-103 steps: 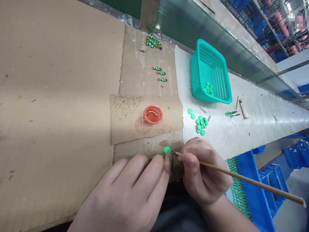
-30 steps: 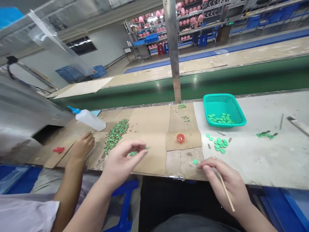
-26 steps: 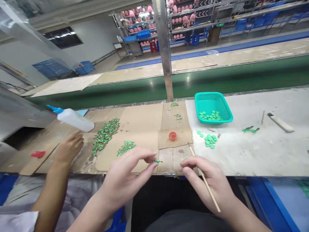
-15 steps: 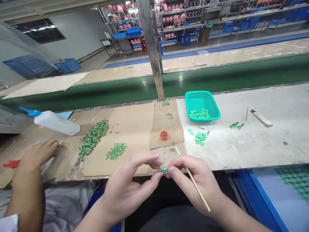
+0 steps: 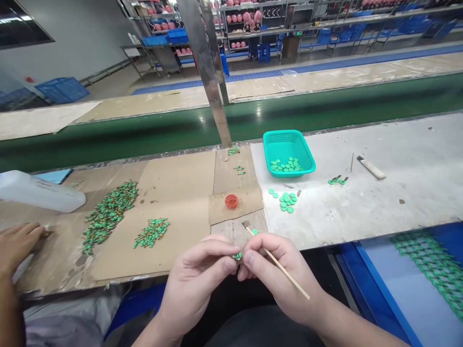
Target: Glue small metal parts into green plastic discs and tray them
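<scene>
My left hand pinches a small green-and-gold piece in its fingertips, close against my right hand. The right hand shuts on a thin bamboo stick, whose tip points up and left over the cardboard. Just beyond the fingers, a green button lies on the cardboard sheet. Further up stands an orange cap holding a shiny liquid. Two heaps of small green-and-gold pieces lie left of my hands.
A teal plastic basket with green discs stands on the white bench top. Loose discs and a knife lie there too. A co-worker's hand rests far left, beside a glue bottle.
My left hand has moved from the heaps to the stick hand, carrying the small piece. My hands have closed together. The view has swung, and the co-worker's hand sits further left in the picture.
</scene>
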The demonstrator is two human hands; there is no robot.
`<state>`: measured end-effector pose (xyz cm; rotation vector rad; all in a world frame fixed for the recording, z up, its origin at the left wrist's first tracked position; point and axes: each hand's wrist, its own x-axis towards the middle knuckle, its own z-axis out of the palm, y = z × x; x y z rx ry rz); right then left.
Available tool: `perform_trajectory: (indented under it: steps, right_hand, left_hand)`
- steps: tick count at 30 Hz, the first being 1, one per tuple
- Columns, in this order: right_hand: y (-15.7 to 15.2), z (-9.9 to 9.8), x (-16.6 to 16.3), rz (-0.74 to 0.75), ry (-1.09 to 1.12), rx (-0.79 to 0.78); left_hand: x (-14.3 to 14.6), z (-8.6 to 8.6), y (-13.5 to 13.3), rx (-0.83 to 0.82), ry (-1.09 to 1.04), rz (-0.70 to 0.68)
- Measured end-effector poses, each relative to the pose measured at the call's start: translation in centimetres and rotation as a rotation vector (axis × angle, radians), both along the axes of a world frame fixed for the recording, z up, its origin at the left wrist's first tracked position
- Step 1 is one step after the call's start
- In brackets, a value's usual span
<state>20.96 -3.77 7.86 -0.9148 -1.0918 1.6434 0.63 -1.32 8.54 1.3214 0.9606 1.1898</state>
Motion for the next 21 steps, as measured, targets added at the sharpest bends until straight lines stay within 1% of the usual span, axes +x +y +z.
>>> perform_trajectory:
  steps: [2, 5, 6, 8, 10, 13, 17, 19, 21]
  right_hand:
    - [-0.1, -0.6, 1.1, -0.033, -0.129, 0.114]
    - [0.1, -1.5, 3.8, -0.074, -0.455, 0.383]
    - [0.3, -1.8, 4.6, -0.077, -0.538, 0.435]
    - [1.0, -2.1, 5.9, -0.088, -0.607, 0.449]
    - [1.8, -2.6, 6.3, -0.133, -0.563, 0.426]
    - [2.9, -3.4, 5.6, -0.243, -0.392, 0.383]
    - [3.8, -4.0, 4.8, -0.291, -0.245, 0.248]
    - [4.1, -4.0, 5.0, -0.291, -0.216, 0.212]
    - [4.4, -3.9, 5.5, -0.313, -0.21, 0.237]
  left_hand:
    - [-0.5, -0.8, 0.3, 0.01, 0.033, 0.024]
    - [-1.1, -1.9, 1.1, 0.057, 0.201, 0.119]
    - [-1.1, -2.2, 1.4, 0.066, 0.266, 0.143]
    - [-0.8, -2.9, 2.2, 0.051, 0.362, 0.155]
    - [-0.1, -3.5, 2.9, 0.007, 0.398, 0.128]
    - [0.9, -4.3, 3.7, -0.054, 0.408, 0.056]
    - [1.4, -4.9, 4.2, -0.089, 0.42, -0.002]
    - [1.3, -5.0, 4.3, -0.061, 0.454, -0.006]
    - [1.3, -5.1, 4.2, 0.012, 0.523, 0.012]
